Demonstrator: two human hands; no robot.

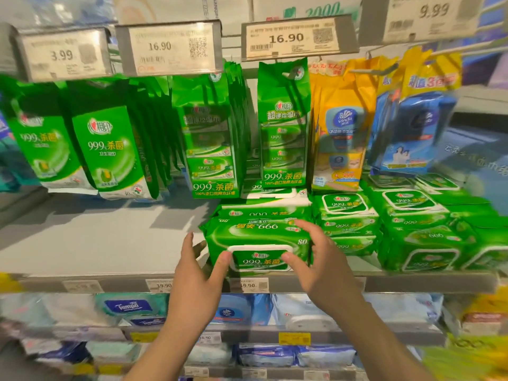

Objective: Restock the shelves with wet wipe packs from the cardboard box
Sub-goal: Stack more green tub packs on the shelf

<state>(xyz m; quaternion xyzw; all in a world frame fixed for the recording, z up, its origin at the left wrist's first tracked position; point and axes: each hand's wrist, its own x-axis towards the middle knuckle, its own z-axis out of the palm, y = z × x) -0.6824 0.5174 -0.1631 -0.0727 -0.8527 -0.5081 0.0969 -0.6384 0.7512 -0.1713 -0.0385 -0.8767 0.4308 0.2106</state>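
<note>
A green wet wipe pack [258,237] with a white-rimmed lid lies on the grey shelf [96,243], on top of a stack of like packs. My left hand [200,270] holds its left end, thumb on the lid's front corner and fingers behind the side. My right hand [316,259] holds its right end, thumb on the lid and fingers over the top edge. The cardboard box is out of view.
More green packs [412,224] are stacked to the right on the same shelf. Hanging green bags [110,149], yellow bags [341,127] and blue bags [412,119] fill the hooks above, under price tags [291,38]. Lower shelves hold white and blue packs [132,306].
</note>
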